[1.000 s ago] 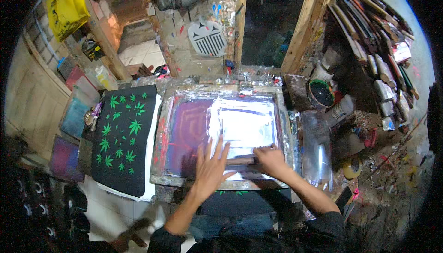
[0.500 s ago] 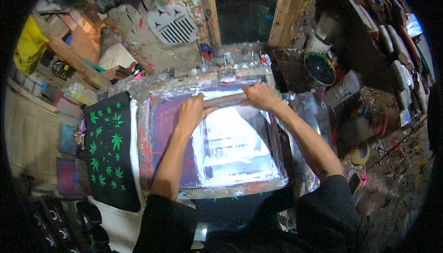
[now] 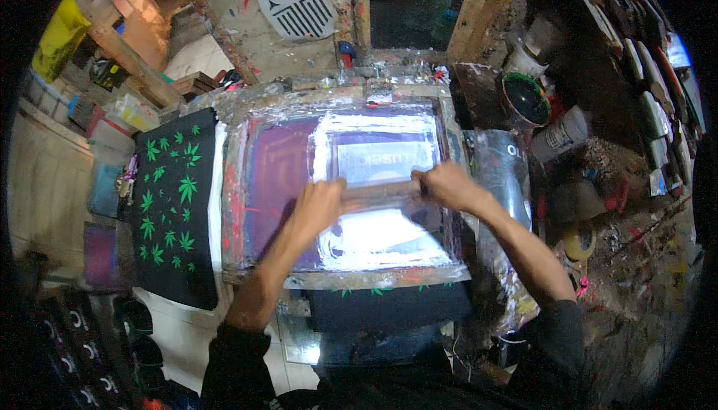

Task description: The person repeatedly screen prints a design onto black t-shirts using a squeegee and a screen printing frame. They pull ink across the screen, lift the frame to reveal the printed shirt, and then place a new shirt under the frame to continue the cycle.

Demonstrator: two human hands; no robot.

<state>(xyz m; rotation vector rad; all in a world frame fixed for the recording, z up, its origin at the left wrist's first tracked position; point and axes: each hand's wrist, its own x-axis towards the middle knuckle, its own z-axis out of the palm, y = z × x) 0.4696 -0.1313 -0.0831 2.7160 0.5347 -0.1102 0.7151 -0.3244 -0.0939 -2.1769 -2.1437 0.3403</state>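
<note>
At the far left, a black cloth (image 3: 173, 208) printed with green leaf shapes lies flat on the desk (image 3: 187, 320), just beside the printing screen. The screen frame (image 3: 238, 186), smeared with red and silver, sits in the middle of the desk, with a purple mesh (image 3: 280, 178) on its left part and a bright white patch (image 3: 374, 234) toward the right.

Your left hand (image 3: 318, 204) is clamped on the left end of the squeegee (image 3: 381, 192), fingers curled over its top. The squeegee lies crosswise on the mesh, about midway down the white patch. Your right hand (image 3: 447, 186) grips its right end in the same closed way, so both hands hold the 1 bar between them.

Below the frame's near edge, a dark cloth (image 3: 389, 305) with green marks shows under the screen.

To the right of the frame, a shiny plastic sheet (image 3: 497, 171) lies beside your right forearm. Further right stand an open tub of dark green ink (image 3: 526, 98) and a white can (image 3: 561, 132), with a yellow tape roll (image 3: 580, 239) near them among clutter.
</note>
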